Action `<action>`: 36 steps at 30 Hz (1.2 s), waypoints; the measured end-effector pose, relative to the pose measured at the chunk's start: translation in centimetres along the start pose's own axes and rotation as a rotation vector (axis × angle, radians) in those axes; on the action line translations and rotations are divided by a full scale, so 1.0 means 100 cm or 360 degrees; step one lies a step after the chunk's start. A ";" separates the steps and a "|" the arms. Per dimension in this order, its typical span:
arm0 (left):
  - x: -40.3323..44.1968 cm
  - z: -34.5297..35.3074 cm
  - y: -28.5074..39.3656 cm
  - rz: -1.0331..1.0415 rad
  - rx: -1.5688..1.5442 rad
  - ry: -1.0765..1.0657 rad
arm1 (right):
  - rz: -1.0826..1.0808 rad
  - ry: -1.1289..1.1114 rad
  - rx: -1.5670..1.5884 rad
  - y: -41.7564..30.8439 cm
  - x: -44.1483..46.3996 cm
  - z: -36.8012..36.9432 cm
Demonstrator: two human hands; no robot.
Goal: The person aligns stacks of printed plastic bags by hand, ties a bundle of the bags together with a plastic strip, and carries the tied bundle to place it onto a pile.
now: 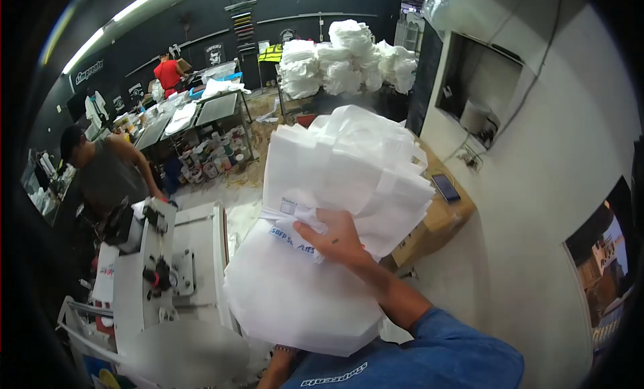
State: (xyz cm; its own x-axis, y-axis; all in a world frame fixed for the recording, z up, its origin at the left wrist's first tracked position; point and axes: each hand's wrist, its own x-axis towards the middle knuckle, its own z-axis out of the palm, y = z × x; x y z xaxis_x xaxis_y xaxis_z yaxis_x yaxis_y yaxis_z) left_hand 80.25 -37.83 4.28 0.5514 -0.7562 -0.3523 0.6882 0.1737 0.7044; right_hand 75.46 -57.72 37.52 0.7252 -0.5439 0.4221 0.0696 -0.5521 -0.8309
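Observation:
A thick bundle of white bags [302, 302] fills the middle of the view, cinched at its waist by a white band with blue lettering. Across the band lies my right hand [329, 234], its fingers closed on the gathered part. The upper half of the bundle fans out in many layers with handle loops at the top. Below the bundle only the wrist and forearm of my left arm show, with a beaded bracelet; the left hand itself is hidden under the bags.
A cardboard box [436, 221] with a phone [445, 188] stands right of the bundle. At left are a machine [161, 268] and a person in grey [111, 171]. Another person in red [168, 73] is at the back. White bundles [349, 63] are piled behind.

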 end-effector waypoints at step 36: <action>0.484 -0.072 0.353 0.0239 -0.0738 0.0700 | 0.0481 -0.0337 0.0802 0.297 0.572 0.178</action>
State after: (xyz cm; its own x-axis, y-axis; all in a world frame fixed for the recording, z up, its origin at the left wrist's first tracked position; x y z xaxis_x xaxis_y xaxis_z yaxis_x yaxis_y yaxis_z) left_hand 134.69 -63.74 7.65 0.7311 -0.3911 -0.5591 0.6663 0.5855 0.4617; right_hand 131.25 -94.01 30.53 0.8799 -0.4636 0.1038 0.1174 0.0006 -0.9931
